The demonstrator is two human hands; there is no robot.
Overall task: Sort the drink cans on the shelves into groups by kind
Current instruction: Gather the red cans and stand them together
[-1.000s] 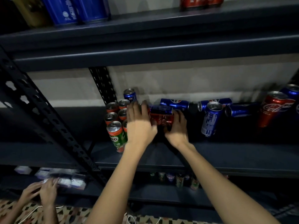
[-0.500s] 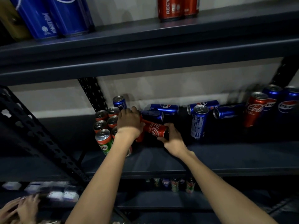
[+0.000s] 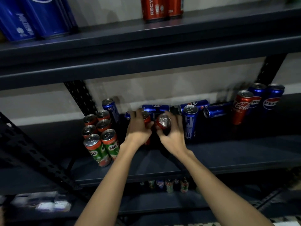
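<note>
On the middle shelf [image 3: 228,154] my right hand [image 3: 172,136] grips a red cola can [image 3: 163,121], its silver top tilted toward me. Beside it my left hand [image 3: 138,128] holds a second red can [image 3: 147,119], mostly hidden under my fingers. Several green Milo cans [image 3: 101,137] stand grouped at the left. Blue Pepsi cans [image 3: 156,108] lie on their sides behind my hands, and one blue can [image 3: 189,123] stands upright just right of them. Another red cola can [image 3: 241,106] stands further right next to two upright Pepsi cans [image 3: 267,98].
The upper shelf [image 3: 146,51] hangs low over the work area, holding blue cans [image 3: 37,18] and red cans [image 3: 161,7]. A perforated diagonal brace [image 3: 32,154] crosses the left side. Small cans [image 3: 169,185] stand on the lower shelf, and pale packets [image 3: 47,204] lie at the bottom left.
My right hand has turned the red cola can from lying on its side to nearly upright. My left hand moved right onto a second red can. The view tilted upward.
</note>
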